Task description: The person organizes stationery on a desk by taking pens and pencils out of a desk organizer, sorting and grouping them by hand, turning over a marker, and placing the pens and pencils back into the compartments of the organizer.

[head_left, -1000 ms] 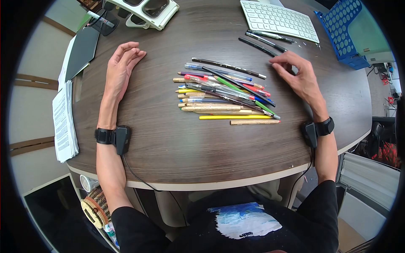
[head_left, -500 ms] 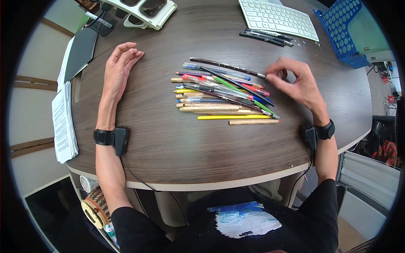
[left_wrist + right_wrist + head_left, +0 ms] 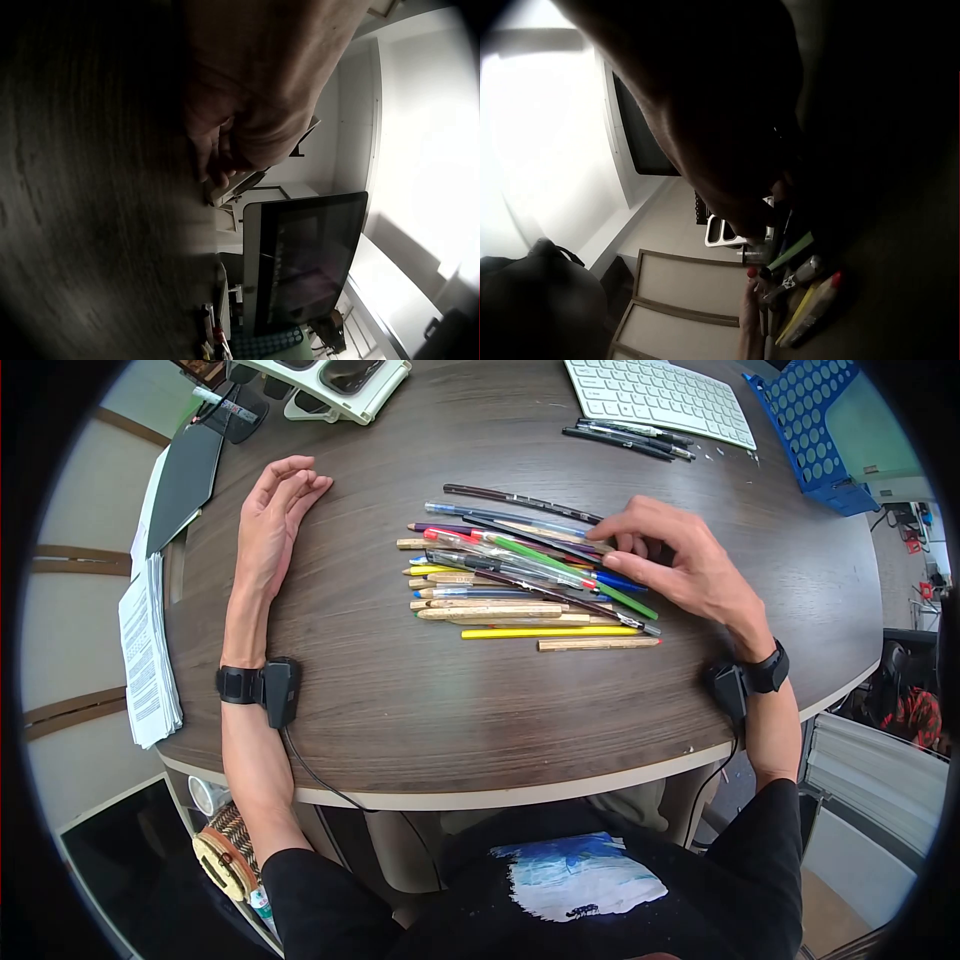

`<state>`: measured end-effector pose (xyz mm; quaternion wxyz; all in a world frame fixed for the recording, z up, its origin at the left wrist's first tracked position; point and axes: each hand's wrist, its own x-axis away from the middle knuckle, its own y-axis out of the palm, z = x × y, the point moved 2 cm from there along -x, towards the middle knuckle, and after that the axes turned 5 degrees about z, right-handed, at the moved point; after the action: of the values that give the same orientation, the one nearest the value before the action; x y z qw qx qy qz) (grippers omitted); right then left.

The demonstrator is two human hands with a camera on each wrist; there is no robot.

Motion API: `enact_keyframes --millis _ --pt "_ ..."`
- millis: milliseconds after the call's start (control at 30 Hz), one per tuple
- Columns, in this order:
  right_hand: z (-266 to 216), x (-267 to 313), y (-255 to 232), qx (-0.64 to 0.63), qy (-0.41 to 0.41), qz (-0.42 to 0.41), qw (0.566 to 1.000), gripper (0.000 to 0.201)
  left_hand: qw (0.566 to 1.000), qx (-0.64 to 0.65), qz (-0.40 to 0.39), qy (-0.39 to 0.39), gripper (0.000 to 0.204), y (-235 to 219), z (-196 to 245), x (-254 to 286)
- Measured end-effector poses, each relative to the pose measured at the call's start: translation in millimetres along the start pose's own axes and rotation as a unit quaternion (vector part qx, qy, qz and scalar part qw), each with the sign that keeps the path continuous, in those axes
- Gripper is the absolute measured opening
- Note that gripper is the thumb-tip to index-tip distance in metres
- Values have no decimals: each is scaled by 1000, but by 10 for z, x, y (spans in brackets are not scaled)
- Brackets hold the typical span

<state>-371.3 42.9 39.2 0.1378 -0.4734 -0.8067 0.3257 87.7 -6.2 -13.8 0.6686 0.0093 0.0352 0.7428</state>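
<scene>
I see the right hand's (image 3: 690,560) fingers apparently pinching one end of a slim black pen (image 3: 520,534), laid across the pile of pens and pencils (image 3: 525,572) — I'd lift before drawing sideways, lest neighbours roll. My left hand (image 3: 272,520), loosely bent, rests on the desk (image 3: 420,710).

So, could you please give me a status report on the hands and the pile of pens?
Left hand empty, left of the pile. Right hand at the pile's right end, grip unclear. Overlapping pens may get in its way.
</scene>
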Motion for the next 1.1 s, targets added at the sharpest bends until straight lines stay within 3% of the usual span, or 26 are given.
enact_keyframes --millis 67,500,600,700,767,900,1100 --pt "-40 -4 70 63 -37 11 997 23 1000 -1 -3 -1 25 -20 -10 -6" --pt "-63 4 133 18 -35 30 999 15 1000 0 -4 -4 26 -30 -7 -10" --pt "-24 26 104 -12 -6 58 998 13 1000 -3 -4 -4 26 -31 -15 -11" --pt "115 19 -58 -90 -87 177 976 12 1000 -7 -1 -2 26 -32 -21 -14" --pt "241 -12 -189 -98 -71 230 966 12 1000 -6 -1 -1 26 -31 -12 -14" --pt "546 -25 -373 -12 11 239 971 12 1000 -11 -2 -1 26 -8 -2 -1" --pt "618 -27 -386 -3 9 231 973 12 1000 -16 -1 -1 26 0 -2 8"
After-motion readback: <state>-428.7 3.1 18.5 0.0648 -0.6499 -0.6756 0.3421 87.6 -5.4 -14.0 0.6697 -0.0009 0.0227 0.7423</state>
